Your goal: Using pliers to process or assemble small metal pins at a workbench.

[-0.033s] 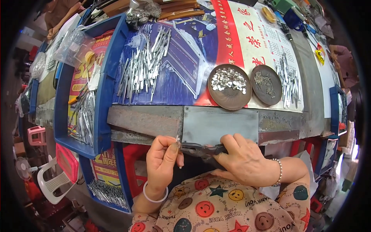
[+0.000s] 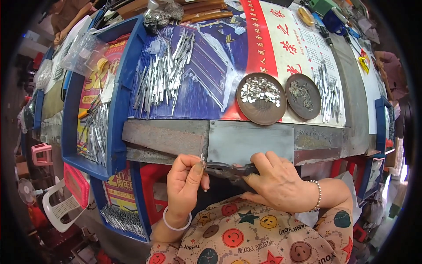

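Observation:
At the table's near edge, my left hand [image 2: 185,182] pinches a small silver metal piece [image 2: 202,159] between thumb and fingertips. My right hand [image 2: 274,179] is closed round a dark, pliers-like tool [image 2: 228,170]. The tool's narrow end reaches left to the metal piece; whether it bites on it is too small to tell. Just beyond the hands lies a smooth grey metal plate [image 2: 251,145]. Past the plate, a brown dish [image 2: 259,114] holds shiny silver discs. Beside it, a smaller brown dish [image 2: 310,113] holds fine wire-like metal bits.
Thin silver strips [image 2: 165,72] lie piled on a blue poster, more strips [image 2: 327,94] at right. A blue bin [image 2: 136,53] with strips and a plastic bag stands left, another blue bin [image 2: 138,202] lower. Stools and a white chair [image 2: 57,207] stand beyond at left.

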Available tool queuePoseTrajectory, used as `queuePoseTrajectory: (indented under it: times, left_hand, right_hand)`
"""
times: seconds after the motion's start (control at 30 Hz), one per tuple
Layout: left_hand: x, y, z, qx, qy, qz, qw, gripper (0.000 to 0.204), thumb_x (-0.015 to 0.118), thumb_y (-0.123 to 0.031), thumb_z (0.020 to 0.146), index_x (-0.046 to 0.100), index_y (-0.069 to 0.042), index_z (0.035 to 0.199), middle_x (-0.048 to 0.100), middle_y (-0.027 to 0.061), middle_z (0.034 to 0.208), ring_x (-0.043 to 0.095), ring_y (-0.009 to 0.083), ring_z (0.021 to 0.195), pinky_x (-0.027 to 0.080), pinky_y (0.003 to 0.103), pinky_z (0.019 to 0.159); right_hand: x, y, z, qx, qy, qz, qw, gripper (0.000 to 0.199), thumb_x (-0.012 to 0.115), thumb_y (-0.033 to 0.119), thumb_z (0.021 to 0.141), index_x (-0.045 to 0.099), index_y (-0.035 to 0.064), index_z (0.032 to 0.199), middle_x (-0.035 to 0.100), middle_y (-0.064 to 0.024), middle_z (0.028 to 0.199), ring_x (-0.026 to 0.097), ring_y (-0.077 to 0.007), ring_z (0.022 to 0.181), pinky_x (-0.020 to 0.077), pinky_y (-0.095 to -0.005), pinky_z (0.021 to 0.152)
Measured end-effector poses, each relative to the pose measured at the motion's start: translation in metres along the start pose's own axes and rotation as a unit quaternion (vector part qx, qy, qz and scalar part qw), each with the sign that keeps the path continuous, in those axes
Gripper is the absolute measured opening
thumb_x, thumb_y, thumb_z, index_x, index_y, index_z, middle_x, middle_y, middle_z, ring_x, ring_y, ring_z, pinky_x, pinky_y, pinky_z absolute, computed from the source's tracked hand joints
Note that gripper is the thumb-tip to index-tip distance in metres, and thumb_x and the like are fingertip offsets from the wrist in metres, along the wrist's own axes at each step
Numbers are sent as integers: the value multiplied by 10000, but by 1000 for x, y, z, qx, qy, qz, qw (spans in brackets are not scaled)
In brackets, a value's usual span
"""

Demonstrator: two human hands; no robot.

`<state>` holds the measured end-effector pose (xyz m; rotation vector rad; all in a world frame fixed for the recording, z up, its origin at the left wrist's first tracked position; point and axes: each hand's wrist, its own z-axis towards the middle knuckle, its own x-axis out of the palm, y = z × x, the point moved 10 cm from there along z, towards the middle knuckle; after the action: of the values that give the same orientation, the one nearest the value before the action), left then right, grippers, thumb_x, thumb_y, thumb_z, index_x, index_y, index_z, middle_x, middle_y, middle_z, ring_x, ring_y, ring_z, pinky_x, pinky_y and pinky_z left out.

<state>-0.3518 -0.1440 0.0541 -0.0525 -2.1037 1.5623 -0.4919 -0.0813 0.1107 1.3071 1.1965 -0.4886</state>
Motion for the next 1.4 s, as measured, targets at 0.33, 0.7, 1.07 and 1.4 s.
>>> queuePoseTrajectory:
  times: [0.33, 0.7, 1.07, 1.4]
  left_hand:
    - [-5, 3, 0, -18, -14, -2, 1000, 85, 543, -86, 1005, 532, -10, 969, 562, 27, 772, 526, 81, 591, 422, 210, 555]
    - [-8, 6, 4, -37, -21, 6, 999, 116, 561, -119, 1001, 535, -20, 948, 553, 14, 714, 526, 79, 585, 414, 204, 546]
    - [-5, 8, 2, -31, -13, 18, 999, 110, 566, -115, 1000, 538, -18, 956, 569, 23, 734, 534, 84, 572, 421, 204, 535]
    - [-13, 7, -2, -18, -31, 2, 999, 98, 569, -106, 999, 549, -10, 989, 592, 41, 788, 536, 92, 586, 434, 216, 543]
  right_hand:
    - [-7, 6, 1, -29, -63, -60, 996, 258, 768, 278, 657, 673, 94, 812, 438, -66, 912, 473, -214, 817, 423, -300, 604]
    - [-4, 5, 6, -32, -60, -111, 992, 231, 733, 271, 693, 691, 98, 842, 448, -66, 923, 469, -218, 796, 411, -312, 622]
    - [-7, 9, 2, -41, -59, -127, 989, 93, 650, 185, 667, 657, 110, 722, 436, -59, 844, 471, -186, 713, 372, -292, 529]
    - [40, 4, 4, -5, 219, 497, 840, 392, 702, 290, 858, 676, 28, 1148, 442, -70, 837, 510, -190, 788, 421, -315, 633]
